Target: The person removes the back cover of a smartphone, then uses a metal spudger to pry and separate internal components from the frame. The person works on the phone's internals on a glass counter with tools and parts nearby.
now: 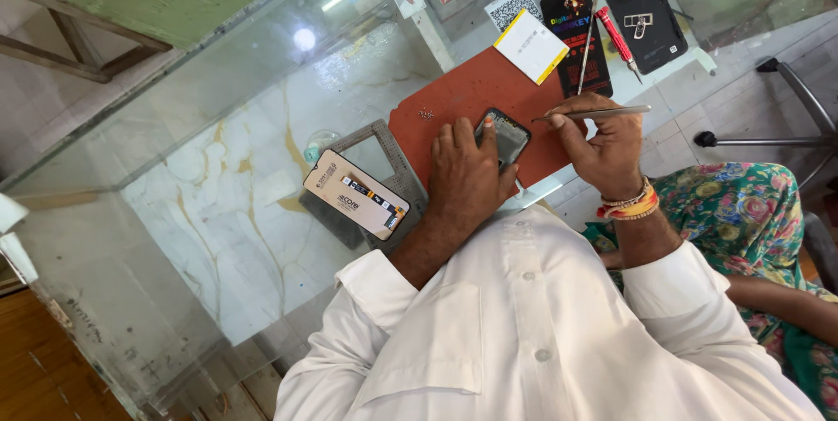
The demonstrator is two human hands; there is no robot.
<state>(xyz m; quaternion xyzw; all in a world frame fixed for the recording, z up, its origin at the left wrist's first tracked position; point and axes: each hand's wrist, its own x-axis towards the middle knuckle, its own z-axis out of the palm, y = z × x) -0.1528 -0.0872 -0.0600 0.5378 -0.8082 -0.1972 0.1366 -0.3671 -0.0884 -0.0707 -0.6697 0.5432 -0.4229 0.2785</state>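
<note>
— Lying on the red mat [454, 94], the phone [504, 136] sits near the glass counter's [218, 203] front edge, back opened, right?

— Yes. The left hand [467, 178] rests over its near end, fingers closed down on it and pinning it flat. The right hand [607, 146] pinches steel tweezers [594, 113] between thumb and fingers, tips pointing towards the phone's far side.

— How would it handle?

— Light and stiff, I'd judge, but fragile with the insides bare. Best held by the frame edges, as the left hand does, never pressing the middle.

— What lies around it?

— Tiny screws [426, 114] on the mat to the left. Beyond the mat, a white pad with a yellow edge [530, 46], a dark card [576, 37], a red screwdriver [618, 41] and a black phone case [642, 11]. Left of the mat, a boxed part [356, 194] rests on a grey frame [384, 146].

— Anyone else?

— A person in a floral garment [751, 220] sits just beside, on the right.
</note>
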